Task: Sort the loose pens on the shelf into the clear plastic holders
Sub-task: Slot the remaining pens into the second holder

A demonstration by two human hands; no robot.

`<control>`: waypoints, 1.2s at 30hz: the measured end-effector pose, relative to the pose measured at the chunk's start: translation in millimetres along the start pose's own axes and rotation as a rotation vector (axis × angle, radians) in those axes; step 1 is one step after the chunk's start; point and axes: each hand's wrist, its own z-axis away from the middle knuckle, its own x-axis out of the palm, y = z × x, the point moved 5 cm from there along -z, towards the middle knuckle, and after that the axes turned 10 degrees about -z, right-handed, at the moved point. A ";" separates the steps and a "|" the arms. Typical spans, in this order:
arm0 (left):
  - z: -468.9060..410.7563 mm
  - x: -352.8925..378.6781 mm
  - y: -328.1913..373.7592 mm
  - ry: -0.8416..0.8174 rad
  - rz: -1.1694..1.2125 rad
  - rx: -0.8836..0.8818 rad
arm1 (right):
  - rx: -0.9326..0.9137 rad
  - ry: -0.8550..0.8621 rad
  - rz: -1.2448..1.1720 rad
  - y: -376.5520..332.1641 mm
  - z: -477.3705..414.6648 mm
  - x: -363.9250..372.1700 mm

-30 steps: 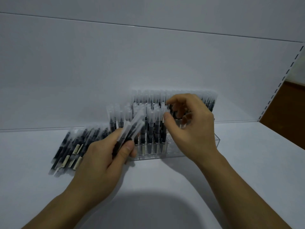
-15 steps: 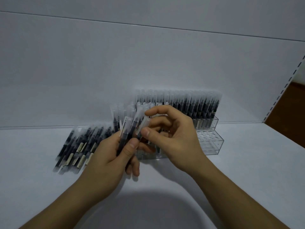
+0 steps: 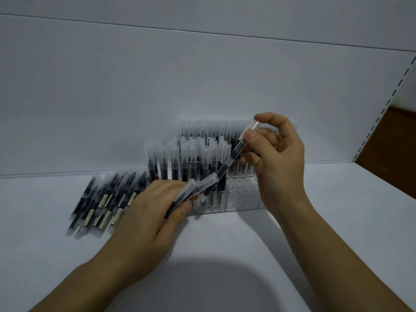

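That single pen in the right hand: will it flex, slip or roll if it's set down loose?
Probably stiff: the pen looks straight though the right hand pinches only its cap end. The smooth clear cap may be slippery. The round barrel would likely roll on the flat shelf.

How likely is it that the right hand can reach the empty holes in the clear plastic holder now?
Probably yes. The right hand, pinching one black pen with a clear cap, hangs right by the empty holes of the clear plastic holder; nothing lies between.
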 end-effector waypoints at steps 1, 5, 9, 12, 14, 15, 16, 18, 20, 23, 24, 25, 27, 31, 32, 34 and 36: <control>-0.1 2.8 -1.7 -0.022 -0.021 0.011 | -0.033 0.036 0.027 -2.0 -1.5 -3.6; 0.0 6.5 -6.4 -0.054 -0.010 0.009 | -0.153 0.132 0.146 -9.7 -5.2 -14.6; -0.4 7.1 -9.7 -0.043 -0.012 0.006 | -0.343 0.086 0.319 -21.5 -8.4 -16.1; -1.1 6.6 -9.4 -0.023 -0.026 0.011 | -0.386 0.006 0.413 -21.2 -20.1 -6.4; -1.2 8.0 -8.7 -0.018 -0.044 0.011 | -0.372 -0.032 0.435 -15.7 -28.9 0.4; -0.6 8.8 -8.5 -0.016 -0.050 0.012 | -0.368 -0.054 0.448 -12.8 -31.6 2.9; -0.2 9.2 -8.5 -0.011 -0.056 0.013 | -0.373 -0.080 0.464 -10.6 -33.7 4.8; -0.8 9.7 -8.7 0.000 -0.065 0.008 | -0.393 -0.110 0.502 -6.6 -35.4 4.1; -2.3 10.4 -8.5 0.006 -0.079 0.005 | -0.387 -0.086 0.499 -1.2 -35.3 -2.4; -4.9 11.9 -8.3 0.015 -0.102 -0.004 | -0.362 -0.061 0.517 9.3 -33.6 -10.9; -5.1 12.4 -7.7 0.019 -0.110 -0.006 | -0.361 -0.072 0.533 11.9 -32.2 -12.1; -5.0 12.6 -7.0 0.024 -0.116 -0.008 | -0.363 -0.082 0.545 13.1 -31.2 -12.6; -5.3 12.8 -5.5 0.032 -0.123 -0.010 | -0.372 -0.091 0.551 11.6 -31.3 -12.8; -5.5 15.2 -5.7 0.029 -0.137 -0.020 | -0.425 -0.077 0.530 5.3 -33.0 -13.1; -5.1 15.3 -5.8 0.033 -0.141 -0.022 | -0.431 -0.075 0.522 4.8 -33.0 -13.0; -4.6 15.1 -5.0 0.045 -0.145 -0.023 | -0.429 -0.084 0.525 5.7 -32.9 -12.2; -4.9 15.1 -4.3 0.054 -0.142 -0.024 | -0.418 -0.100 0.547 7.7 -33.3 -11.4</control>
